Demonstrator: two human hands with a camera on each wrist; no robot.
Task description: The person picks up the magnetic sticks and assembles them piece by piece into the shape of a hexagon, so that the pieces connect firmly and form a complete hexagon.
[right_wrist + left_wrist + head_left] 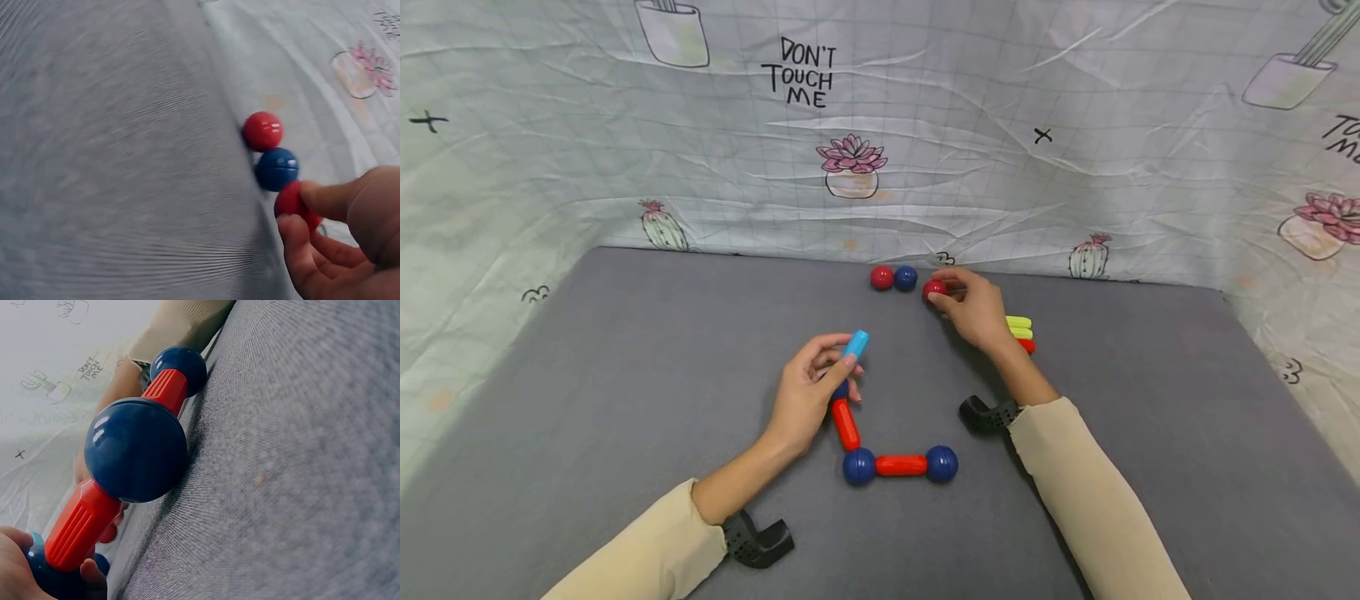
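Left to right then: the left hand [805,387] is pinching a light blue stick [857,342] between thumb and fingers, right by a top blue ball [840,390]. Thumb's in the way, so can't tell if the stick is actually seated in that ball. Below it a slanted red stick [846,425] comes back toward the person to a corner blue ball [859,467], and a flat red stick [901,465] runs right to an end blue ball [942,464], kind of an open L

Key bit imo: the light blue stick's long axis points away from the person with a slight lean right, and the held red ball [934,290] sits farther off and well to the right of its free end, so not quite in line. Left hand has the stick, right hand [976,310] has that ball, gripped between thumb and fingertips; can't tell if it's lifted. Just left of it are a loose blue ball [906,278] and a loose red ball [882,277], side by side. Far right, yellow sticks [1020,327] poke out past the wrist
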